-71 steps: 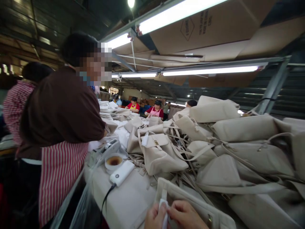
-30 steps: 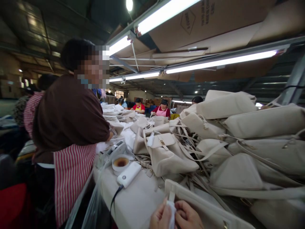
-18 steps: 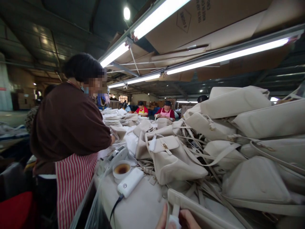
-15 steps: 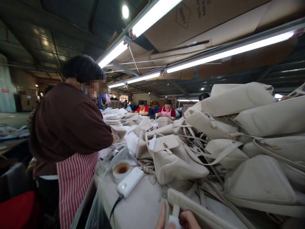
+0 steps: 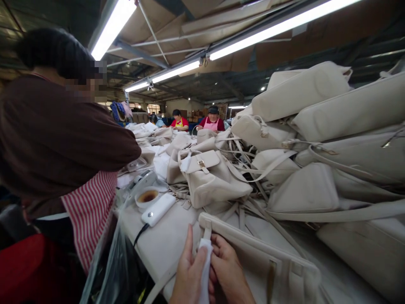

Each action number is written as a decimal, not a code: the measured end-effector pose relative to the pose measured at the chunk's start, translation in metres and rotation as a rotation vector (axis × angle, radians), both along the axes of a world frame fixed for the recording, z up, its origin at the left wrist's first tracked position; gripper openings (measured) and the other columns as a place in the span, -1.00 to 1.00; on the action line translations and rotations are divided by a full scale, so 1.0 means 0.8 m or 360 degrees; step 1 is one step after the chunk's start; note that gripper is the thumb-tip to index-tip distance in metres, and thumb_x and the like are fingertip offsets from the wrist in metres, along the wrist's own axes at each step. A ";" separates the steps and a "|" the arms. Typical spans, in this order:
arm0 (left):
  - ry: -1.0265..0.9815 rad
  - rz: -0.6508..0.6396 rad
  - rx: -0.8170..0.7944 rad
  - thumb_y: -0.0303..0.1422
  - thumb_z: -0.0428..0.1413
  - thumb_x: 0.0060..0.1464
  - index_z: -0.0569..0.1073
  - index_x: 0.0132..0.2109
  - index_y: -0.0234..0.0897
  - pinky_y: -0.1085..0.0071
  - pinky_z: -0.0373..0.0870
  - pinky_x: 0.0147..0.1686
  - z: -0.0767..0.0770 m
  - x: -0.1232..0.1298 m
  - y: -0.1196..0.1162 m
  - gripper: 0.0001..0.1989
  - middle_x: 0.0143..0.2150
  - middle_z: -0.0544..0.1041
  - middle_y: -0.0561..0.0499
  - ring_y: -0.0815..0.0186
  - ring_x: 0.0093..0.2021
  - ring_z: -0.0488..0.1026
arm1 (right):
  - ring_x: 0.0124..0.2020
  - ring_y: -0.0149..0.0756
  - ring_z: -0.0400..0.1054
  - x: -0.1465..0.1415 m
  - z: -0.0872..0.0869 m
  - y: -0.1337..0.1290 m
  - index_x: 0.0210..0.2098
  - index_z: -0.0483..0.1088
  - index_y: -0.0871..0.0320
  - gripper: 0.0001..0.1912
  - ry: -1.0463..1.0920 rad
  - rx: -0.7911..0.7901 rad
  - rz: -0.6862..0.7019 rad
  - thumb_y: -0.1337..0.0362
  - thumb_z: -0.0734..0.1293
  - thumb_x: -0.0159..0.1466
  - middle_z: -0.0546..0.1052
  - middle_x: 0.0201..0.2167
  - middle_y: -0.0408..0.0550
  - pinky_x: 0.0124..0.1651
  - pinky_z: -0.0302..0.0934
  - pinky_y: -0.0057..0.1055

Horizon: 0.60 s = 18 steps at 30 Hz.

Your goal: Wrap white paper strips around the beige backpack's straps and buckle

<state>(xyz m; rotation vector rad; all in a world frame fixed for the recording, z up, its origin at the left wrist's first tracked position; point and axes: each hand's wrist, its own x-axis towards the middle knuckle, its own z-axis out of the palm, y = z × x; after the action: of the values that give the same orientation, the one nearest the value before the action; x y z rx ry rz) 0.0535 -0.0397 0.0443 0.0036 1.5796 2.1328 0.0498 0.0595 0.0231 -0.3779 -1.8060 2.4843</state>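
At the bottom centre, a beige bag [image 5: 253, 249] lies with its top edge towards my hands. White wrapping [image 5: 205, 270] surrounds a strap beside the bag's left corner. My left hand [image 5: 189, 270] grips the wrapping, thumb pressed on it and index finger pointing up. On the other side, my right hand [image 5: 226, 264] has its fingers curled round the same wrapping. The strap's bare upper part [image 5: 207, 230] shows between the wrapping and the bag's edge.
A white power bank [image 5: 158, 210] with a black cable and a cup of brown liquid [image 5: 147, 196] sit to the left. Beige bags [image 5: 316, 185] are piled at the right. A person in a striped apron [image 5: 90, 215] stands at the left; others sit farther back.
The view has tilted down and turned right, so more of both hands and the near bag shows. Both hands remain at the white wrapping, which now appears longer.
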 end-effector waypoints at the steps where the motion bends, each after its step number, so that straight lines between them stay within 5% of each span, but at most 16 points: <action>1: 0.0037 0.0011 -0.0018 -0.02 0.09 0.12 -0.50 0.39 -0.23 0.56 0.26 -0.69 0.001 0.001 0.001 0.04 -0.64 0.39 0.17 0.40 -0.70 0.31 | -0.81 -0.53 0.01 0.001 0.002 0.000 -0.17 0.34 0.19 -0.45 -0.0001 -0.0055 0.0039 0.04 0.44 -0.09 0.30 -0.78 -0.35 -0.74 -0.11 -0.56; 10: 0.0226 0.0068 -0.0069 -0.02 0.06 0.14 -0.54 0.39 -0.22 0.55 0.24 -0.73 -0.008 0.002 0.009 0.04 -0.66 0.41 0.15 0.39 -0.72 0.27 | -0.78 -0.60 -0.04 0.011 0.022 0.021 -0.32 0.42 0.25 -0.62 -0.0039 -0.0597 0.0350 0.11 0.38 -0.05 0.15 -0.81 -0.38 -0.70 -0.28 -0.64; 14: 0.0184 0.0091 -0.0080 0.03 0.07 0.10 -0.51 0.39 -0.25 0.54 0.20 -0.78 -0.018 -0.004 0.010 0.07 -0.70 0.38 0.16 0.38 -0.75 0.23 | -0.78 -0.61 0.01 0.010 0.027 0.028 -0.22 0.43 0.22 -0.50 -0.0035 -0.0681 0.0452 -0.01 0.44 -0.03 0.45 -0.62 -0.21 -0.71 -0.20 -0.62; 18: 0.0232 0.0018 0.0037 0.03 0.12 0.06 -0.48 0.40 -0.28 0.54 0.22 -0.75 -0.027 -0.009 0.005 0.12 -0.68 0.40 0.15 0.38 -0.74 0.27 | -0.74 -0.55 0.23 0.008 0.026 0.030 -0.08 0.38 0.17 -0.42 0.0000 -0.0548 0.0545 0.12 0.51 -0.07 0.57 -0.39 -0.13 -0.70 -0.03 -0.59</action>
<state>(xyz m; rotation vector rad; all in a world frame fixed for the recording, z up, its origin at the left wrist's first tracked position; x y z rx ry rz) 0.0464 -0.0359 0.0224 0.1615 1.6395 2.2030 0.0562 0.0835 0.0436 -0.0810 -1.5489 3.0373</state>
